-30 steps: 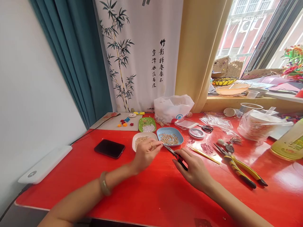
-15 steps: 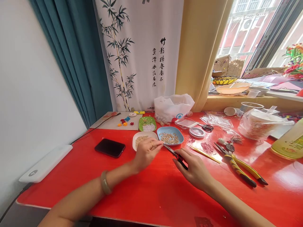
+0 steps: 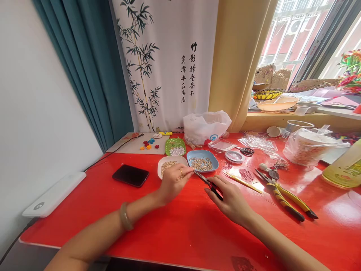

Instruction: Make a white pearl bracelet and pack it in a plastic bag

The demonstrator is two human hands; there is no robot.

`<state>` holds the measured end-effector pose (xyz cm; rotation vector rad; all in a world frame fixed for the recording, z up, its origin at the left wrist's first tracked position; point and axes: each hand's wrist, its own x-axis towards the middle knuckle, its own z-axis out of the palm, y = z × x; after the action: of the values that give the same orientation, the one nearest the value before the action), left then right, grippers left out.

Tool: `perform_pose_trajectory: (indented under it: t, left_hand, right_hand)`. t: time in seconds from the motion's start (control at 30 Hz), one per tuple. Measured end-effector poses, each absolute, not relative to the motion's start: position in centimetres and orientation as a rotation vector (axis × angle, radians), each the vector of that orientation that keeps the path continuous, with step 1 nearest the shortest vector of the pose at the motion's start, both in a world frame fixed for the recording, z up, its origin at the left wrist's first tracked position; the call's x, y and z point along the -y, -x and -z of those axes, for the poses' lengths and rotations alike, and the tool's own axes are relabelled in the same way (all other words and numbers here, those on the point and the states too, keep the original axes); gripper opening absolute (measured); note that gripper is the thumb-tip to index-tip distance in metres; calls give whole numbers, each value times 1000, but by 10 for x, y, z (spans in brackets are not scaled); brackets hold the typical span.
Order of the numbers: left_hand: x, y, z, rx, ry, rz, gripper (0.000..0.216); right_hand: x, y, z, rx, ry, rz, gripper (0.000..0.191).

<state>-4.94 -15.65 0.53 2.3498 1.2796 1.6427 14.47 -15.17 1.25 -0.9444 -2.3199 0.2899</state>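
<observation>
Our red table [image 3: 158, 229] fills the near part of the scene, and behind its far edge we see a pale cloth [image 3: 169, 67] printed with bamboo. A white plastic bag [image 3: 205, 126] stands at the far side. Toward the near middle, our right hand [image 3: 232, 201] is clamped on the handles of small pliers, which point far and left. Our left hand [image 3: 174, 182] reaches in from the left, thumb and forefinger pinched together; we cannot tell what, if anything, is between them. To the right lie larger yellow-and-black pliers [image 3: 284, 197], and well to the left a black phone [image 3: 130, 175]. Just beyond our hands sit a blue dish [image 3: 214, 161] on the right and a white dish [image 3: 160, 166] on the left, partly hidden by our left hand, with a green dish [image 3: 167, 146] farther off. The small pliers [image 3: 208, 182] have their tips right at our left fingertips. Smallest are the gold beads [image 3: 201, 164] in the blue dish.
</observation>
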Motion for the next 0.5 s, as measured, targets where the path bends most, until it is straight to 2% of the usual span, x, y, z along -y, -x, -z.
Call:
perform_pose_trajectory:
  t: [0.5]
  left_hand:
    - [158, 48, -11, -1287, -2144, -1538, 15]
  right_hand:
    - [151, -146, -13, 2292, 887, -344, 13]
